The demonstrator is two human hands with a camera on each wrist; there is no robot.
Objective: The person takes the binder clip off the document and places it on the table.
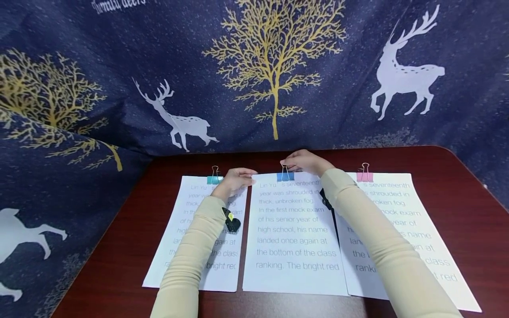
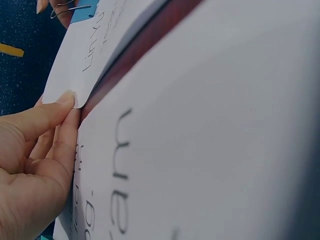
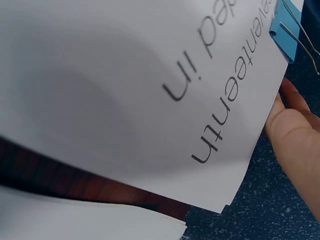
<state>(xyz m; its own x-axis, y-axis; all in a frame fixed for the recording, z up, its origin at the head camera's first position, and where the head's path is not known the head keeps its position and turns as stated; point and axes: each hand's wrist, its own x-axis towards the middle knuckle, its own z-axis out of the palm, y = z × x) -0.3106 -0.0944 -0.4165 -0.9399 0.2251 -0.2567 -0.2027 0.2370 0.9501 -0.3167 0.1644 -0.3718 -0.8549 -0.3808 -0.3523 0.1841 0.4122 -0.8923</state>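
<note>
The middle stack of printed white paper [image 1: 294, 247] lies on the table with a blue binder clip [image 1: 285, 176] on its top edge. My left hand [image 1: 237, 180] pinches that stack's upper left corner between thumb [image 2: 62, 102] and fingers, slightly lifting it in the left wrist view. My right hand [image 1: 304, 162] is at the blue clip, its fingers bent behind the clip's raised wire handle. In the right wrist view the right thumb [image 3: 287, 125] lies along the paper's top edge beside the clip; the other fingertips are hidden, so I cannot tell whether they grip the clip.
To the left lies a paper stack [image 1: 167, 260] with a teal binder clip [image 1: 214, 179], partly under my left arm. Another stack [image 1: 445, 251] with a pink binder clip [image 1: 364, 176] lies on the right, beneath my right arm. Behind the dark red table [image 1: 107, 265] hangs a blue deer-print cloth [image 1: 318, 106].
</note>
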